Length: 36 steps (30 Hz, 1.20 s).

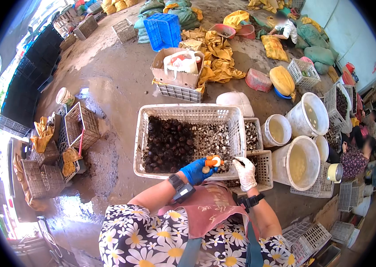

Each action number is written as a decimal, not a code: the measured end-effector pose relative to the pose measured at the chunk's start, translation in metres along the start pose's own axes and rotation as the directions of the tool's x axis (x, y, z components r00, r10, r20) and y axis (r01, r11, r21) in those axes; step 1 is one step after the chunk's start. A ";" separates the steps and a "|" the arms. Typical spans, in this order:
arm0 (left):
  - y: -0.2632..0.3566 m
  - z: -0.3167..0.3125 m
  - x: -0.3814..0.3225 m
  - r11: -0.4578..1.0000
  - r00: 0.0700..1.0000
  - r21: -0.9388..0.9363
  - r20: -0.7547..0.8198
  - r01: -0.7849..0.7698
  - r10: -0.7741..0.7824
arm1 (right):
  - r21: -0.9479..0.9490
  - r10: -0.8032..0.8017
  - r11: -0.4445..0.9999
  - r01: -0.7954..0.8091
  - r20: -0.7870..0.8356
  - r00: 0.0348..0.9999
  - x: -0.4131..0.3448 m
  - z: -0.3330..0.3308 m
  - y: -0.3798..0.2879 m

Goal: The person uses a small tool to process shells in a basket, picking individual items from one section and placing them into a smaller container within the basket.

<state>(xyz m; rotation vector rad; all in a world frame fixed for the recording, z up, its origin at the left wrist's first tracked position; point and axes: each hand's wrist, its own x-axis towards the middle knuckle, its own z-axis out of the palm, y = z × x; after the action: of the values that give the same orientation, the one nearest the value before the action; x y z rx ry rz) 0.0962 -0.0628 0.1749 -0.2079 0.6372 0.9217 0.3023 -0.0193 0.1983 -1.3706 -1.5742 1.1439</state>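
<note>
My left hand (197,171) wears a blue glove with orange covers on the fingers. It grips a pale peeled water chestnut (217,162), and a second, browner piece (206,169) shows by the palm. In a white glove, my right hand (245,173) is closed on a thin dark peeling knife (229,157), its tip close to the peeled chestnut. Both hands are over the near edge of a white plastic crate (188,107). Dark unpeeled water chestnuts (168,143) fill its left part; pale and brown peelings (210,135) lie on the right.
Smaller crates (265,157) with peelings stand against the right side. Beyond them are white buckets (296,163) of cloudy water and a yellow-rimmed metal cup (334,173). A cardboard box (174,75) sits ahead on a grey crate. Other people (286,31) sit farther off.
</note>
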 end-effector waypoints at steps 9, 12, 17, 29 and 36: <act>0.007 0.020 -0.015 0.849 0.978 0.486 0.097 -0.209 0.186 | -0.064 -0.049 0.997 0.052 0.042 0.998 0.005 -0.007 -0.006; 0.013 0.015 -0.014 0.926 0.995 0.370 0.094 -0.077 0.046 | -0.107 -0.285 0.947 0.302 0.151 0.946 0.000 -0.002 -0.027; 0.011 0.002 -0.010 0.961 0.974 0.252 0.216 -0.115 0.060 | 0.048 0.114 0.992 -0.116 0.046 0.992 0.005 -0.006 0.016; 0.001 0.033 -0.025 0.944 0.996 0.326 -0.044 -0.058 0.076 | 0.114 -0.053 0.993 0.038 0.128 0.990 -0.010 -0.002 -0.016; 0.001 0.016 -0.014 0.978 0.980 0.183 0.188 -0.097 0.062 | 0.112 0.101 0.988 -0.110 0.086 0.991 -0.006 -0.005 -0.011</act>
<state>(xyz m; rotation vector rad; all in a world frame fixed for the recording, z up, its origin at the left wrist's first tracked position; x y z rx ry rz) 0.0957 -0.0646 0.1964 0.0740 0.5640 0.9380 0.3040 -0.0253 0.2102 -1.3593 -1.4794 1.3486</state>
